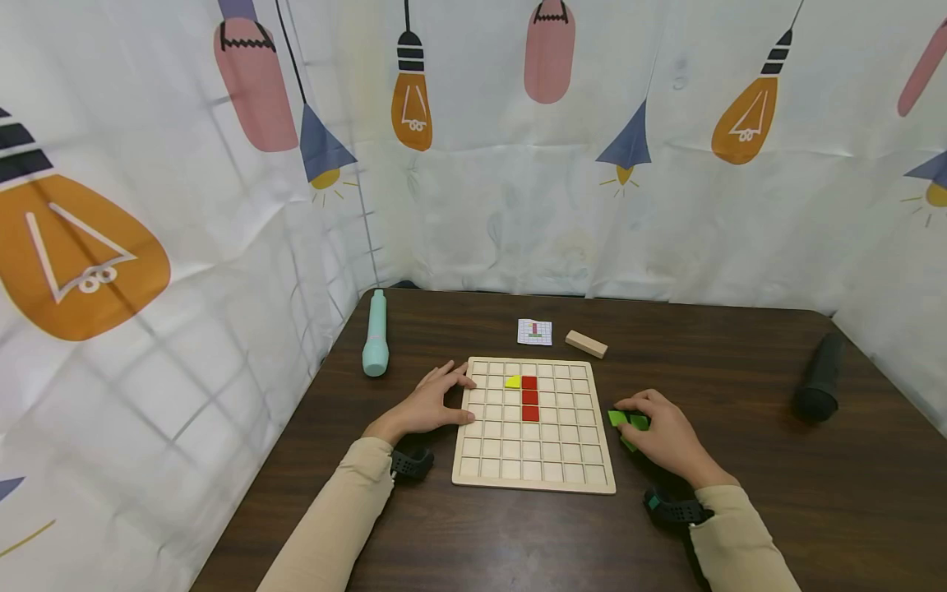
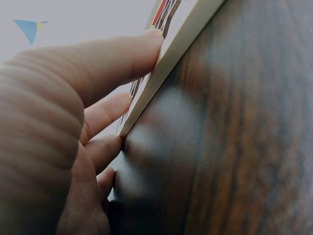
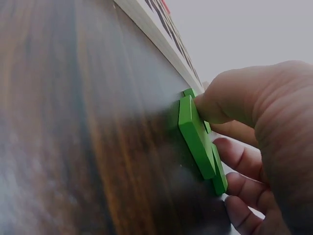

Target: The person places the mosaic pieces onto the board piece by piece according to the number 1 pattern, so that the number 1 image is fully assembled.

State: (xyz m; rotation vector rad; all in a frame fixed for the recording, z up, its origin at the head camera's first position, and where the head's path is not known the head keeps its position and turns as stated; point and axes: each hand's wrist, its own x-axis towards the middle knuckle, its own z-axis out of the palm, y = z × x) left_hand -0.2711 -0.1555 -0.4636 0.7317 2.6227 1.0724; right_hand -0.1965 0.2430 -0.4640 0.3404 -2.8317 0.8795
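A pale wooden grid board (image 1: pixel 491 450) lies flat on the table. On it are a column of three red tiles (image 1: pixel 529 397) and one yellow tile (image 1: pixel 513 382) left of the top one. My left hand (image 1: pixel 429 401) rests at the board's left side, thumb and fingers spread, their tips touching its edge (image 2: pixel 161 73). Right of the board, my right hand (image 1: pixel 666 433) has its thumb and curled fingers around several green tiles (image 1: pixel 617 418) on the table. In the right wrist view the thumb touches one green tile (image 3: pixel 195 139); the fingers partly hide the others.
Behind the board lie a small printed card (image 1: pixel 534 332) with a coloured grid pattern and a plain wooden block (image 1: pixel 586 344). A mint-green bottle-shaped object (image 1: pixel 376 335) lies at the left table edge, a dark cylindrical object (image 1: pixel 819 378) at the right. Patterned curtains (image 1: pixel 503 205) surround the table.
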